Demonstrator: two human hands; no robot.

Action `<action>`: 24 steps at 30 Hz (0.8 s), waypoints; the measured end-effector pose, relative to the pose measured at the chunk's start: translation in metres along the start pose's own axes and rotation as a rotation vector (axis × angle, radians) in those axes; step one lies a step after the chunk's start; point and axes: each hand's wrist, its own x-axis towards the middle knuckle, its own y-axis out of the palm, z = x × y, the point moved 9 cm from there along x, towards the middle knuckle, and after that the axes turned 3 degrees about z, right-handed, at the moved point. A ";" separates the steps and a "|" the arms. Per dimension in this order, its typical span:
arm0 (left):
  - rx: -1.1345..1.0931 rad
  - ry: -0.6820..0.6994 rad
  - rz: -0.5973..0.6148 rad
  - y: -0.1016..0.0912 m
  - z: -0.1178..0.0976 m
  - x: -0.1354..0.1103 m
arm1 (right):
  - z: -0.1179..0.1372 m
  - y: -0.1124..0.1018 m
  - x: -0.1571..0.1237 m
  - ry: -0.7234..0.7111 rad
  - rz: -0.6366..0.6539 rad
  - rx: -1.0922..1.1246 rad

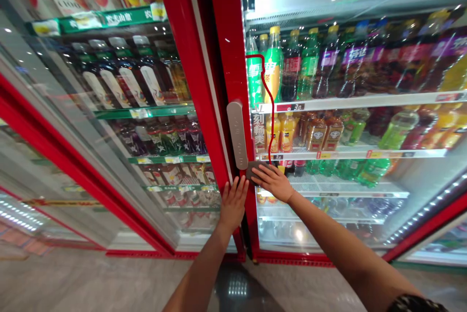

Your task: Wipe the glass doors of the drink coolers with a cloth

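Observation:
A red-framed glass door (197, 59) of a drinks cooler meets a second glass door (328, 127) at a central red post. A vertical grey handle (237, 134) is mounted on the post. Just below it lies a dark grey flat pad (254, 171), possibly a lock. My right hand (273, 183) rests flat on the pad with its fingers spread, holding nothing visible. My left hand (234, 204) has its palm toward the left door's red frame, and its fingertips sit just left of the pad.
Behind the glass, shelves hold bottled drinks, with price strips along their edges. A thin red cord (268, 98) hangs inside the right door. A polished stone floor (109, 283) runs along the cooler's base, and red door frames continue to both sides.

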 end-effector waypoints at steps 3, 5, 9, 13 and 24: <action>-0.001 -0.008 0.007 0.000 0.002 -0.004 | 0.009 0.004 0.013 -0.047 0.008 0.023; -0.005 -0.012 0.009 0.000 0.003 -0.007 | 0.023 0.010 0.014 -0.157 0.022 0.058; -0.029 -0.027 0.019 0.002 0.005 -0.013 | 0.028 0.022 0.013 -0.108 0.075 0.128; -0.043 -0.041 0.021 0.006 0.002 -0.019 | 0.036 0.028 0.015 -0.087 0.088 0.131; -0.019 -0.123 0.036 0.016 -0.008 -0.030 | 0.054 0.051 -0.005 -0.112 0.091 0.122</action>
